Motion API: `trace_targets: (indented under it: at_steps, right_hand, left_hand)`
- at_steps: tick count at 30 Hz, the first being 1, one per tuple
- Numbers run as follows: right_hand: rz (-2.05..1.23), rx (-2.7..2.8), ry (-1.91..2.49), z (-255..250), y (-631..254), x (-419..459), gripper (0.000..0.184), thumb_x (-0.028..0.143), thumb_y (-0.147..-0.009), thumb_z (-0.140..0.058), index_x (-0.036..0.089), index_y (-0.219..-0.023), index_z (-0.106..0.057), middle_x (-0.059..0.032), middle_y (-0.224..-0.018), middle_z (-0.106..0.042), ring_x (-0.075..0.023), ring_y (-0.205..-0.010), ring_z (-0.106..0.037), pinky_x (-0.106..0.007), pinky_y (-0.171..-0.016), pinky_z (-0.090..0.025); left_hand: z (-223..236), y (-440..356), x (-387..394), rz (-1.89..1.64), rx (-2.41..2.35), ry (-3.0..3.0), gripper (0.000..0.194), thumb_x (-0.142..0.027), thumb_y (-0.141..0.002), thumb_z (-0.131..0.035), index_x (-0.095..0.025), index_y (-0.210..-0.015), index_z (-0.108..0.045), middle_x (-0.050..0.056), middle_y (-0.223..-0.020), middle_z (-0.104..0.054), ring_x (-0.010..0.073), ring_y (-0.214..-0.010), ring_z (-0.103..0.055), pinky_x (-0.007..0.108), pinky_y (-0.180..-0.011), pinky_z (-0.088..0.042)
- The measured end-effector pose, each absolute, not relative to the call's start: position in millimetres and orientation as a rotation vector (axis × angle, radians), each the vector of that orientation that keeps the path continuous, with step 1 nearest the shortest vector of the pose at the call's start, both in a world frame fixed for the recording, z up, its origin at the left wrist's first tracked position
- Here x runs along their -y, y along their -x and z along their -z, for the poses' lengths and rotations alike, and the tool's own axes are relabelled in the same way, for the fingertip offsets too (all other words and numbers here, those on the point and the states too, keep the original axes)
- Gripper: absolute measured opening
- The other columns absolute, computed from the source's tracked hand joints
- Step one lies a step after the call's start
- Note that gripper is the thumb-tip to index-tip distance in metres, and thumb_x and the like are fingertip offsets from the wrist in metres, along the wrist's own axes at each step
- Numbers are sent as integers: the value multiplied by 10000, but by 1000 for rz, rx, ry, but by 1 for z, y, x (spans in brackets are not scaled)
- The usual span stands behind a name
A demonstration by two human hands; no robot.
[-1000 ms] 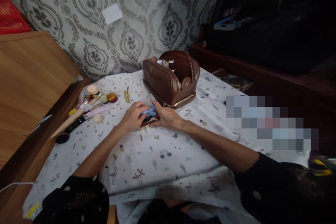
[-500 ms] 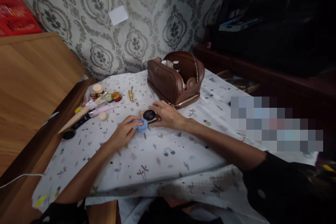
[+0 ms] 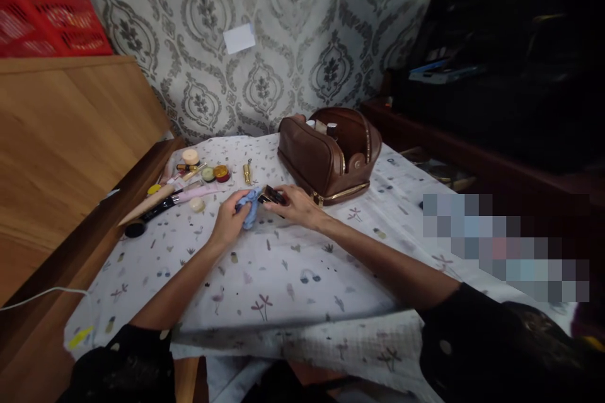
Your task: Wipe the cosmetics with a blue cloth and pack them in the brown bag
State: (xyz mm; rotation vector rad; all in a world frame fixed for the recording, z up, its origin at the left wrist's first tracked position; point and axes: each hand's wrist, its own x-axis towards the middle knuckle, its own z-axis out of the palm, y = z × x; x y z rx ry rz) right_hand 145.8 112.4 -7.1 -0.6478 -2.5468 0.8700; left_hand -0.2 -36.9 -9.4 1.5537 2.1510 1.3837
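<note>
Together at Mid-Surface: Blue Cloth and Dark Case Meet a Pair of Hands

A left hand [image 3: 231, 217] pinches a crumpled blue cloth [image 3: 250, 209] between thumb and fingers over the middle of the surface [image 3: 274, 264], which is draped in a white printed cover. Just beside it, a right hand [image 3: 299, 209] grips a small dark case [image 3: 273, 195] by its side, the case tilted and partly hidden by the fingers; whether cloth and case touch is hard to tell.

Behind the right hand, toward the far edge, stands a brown bag [image 3: 307, 154], its zipped top gaping. A dark item with a silvery top [image 3: 332, 130] and a white-capped item [image 3: 311, 124] show inside; the bag's front wall conceals the rest. A gold tube [image 3: 247, 172] lies between the bag and the cluster along the left edge.

That cluster gathers a beige-topped pot [image 3: 190, 157], a green jar [image 3: 208, 174], an amber-and-red jar [image 3: 221, 173], a black-handled brush [image 3: 161, 208] and a yellow disc [image 3: 154, 189], with a pale round pot [image 3: 196, 204] nearer the middle. Beyond the left edge rises a wooden panel [image 3: 70, 157], a red basket [image 3: 61, 19] above it. Toward the right edge, a pixelated patch [image 3: 501, 249] masks whatever lies there.
</note>
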Motion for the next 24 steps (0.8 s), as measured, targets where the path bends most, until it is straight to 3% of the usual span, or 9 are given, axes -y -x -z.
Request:
trace_targets:
  at_steps: [4, 7, 11, 17, 24]
  right_hand:
    - [-976, 2332, 770, 10, -141, -115, 671, 627, -763, -674, 132, -1215, -635, -112, -989, -669, -234, -920, -635, -325, -799, -480]
    - [-1177, 2179, 779, 15, -138, -114, 647, 619, -768, -663, 114, -1173, -649, -79, -853, -670, -207, -799, -633, -304, -715, -477]
    - [-1696, 1866, 615, 20, -138, -103, 608, 634, -824, -584, 178, -1227, -595, -18, -772, -643, -164, -728, -609, -243, -581, -456]
    - [-2502, 1176, 486, 15, -146, -93, 529, 657, -955, -337, 215, -997, -624, -10, -716, -632, -146, -673, -623, -240, -583, -474]
    - [-2636, 1165, 459, 12, -149, -92, 570, 581, -1006, -256, 170, -1005, -651, -63, -788, -711, -163, -672, -665, -231, -535, -460]
  left_hand:
    - [-6, -13, 38, -1592, -2134, -1752, 306, -238, -914, -522, -175, -1188, -642, 88, -1153, -656, 210, -1078, -604, 341, -950, -481]
    - [-14, -21, 37, -1575, -2154, -2001, 297, -210, -932, -503, -190, -1188, -651, 88, -1114, -628, 209, -1061, -592, 350, -932, -491]
    - [-15, -30, 31, -1486, -2175, -2182, 337, -175, -958, -451, -197, -1247, -622, 97, -1152, -576, 198, -1079, -574, 335, -931, -500]
    - [-5, -40, 22, -1370, -2125, -2414, 359, -121, -961, -395, -203, -1203, -647, 109, -1163, -570, 207, -1094, -562, 368, -943, -499]
    - [-10, -27, 17, -1188, -2449, -2359, 415, -113, -945, -377, -204, -1256, -636, 112, -1169, -591, 228, -1095, -559, 361, -921, -499]
